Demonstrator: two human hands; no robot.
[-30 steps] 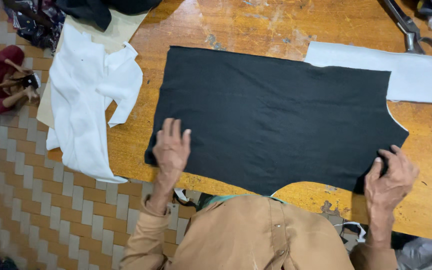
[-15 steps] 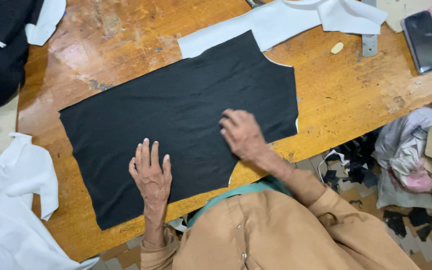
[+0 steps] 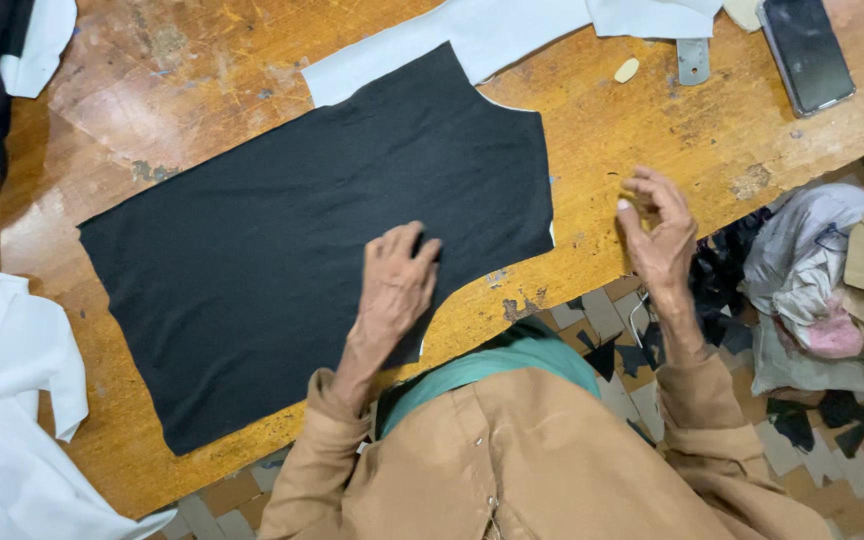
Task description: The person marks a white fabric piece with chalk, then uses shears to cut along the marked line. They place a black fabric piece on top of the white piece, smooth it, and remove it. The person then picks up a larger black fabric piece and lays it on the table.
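A single head-worn camera is looking almost straight down from above the person's chest, facing a worn wooden table (image 3: 252, 90) tilted across the frame. It is sitting close enough that the black fabric panel (image 3: 312, 230) is filling the middle, with tiled floor (image 3: 852, 470) showing at lower right.

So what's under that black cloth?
White cloth pokes out from under the black cloth's far edge; elsewhere only the wooden table shows around it. The left hand presses on top.
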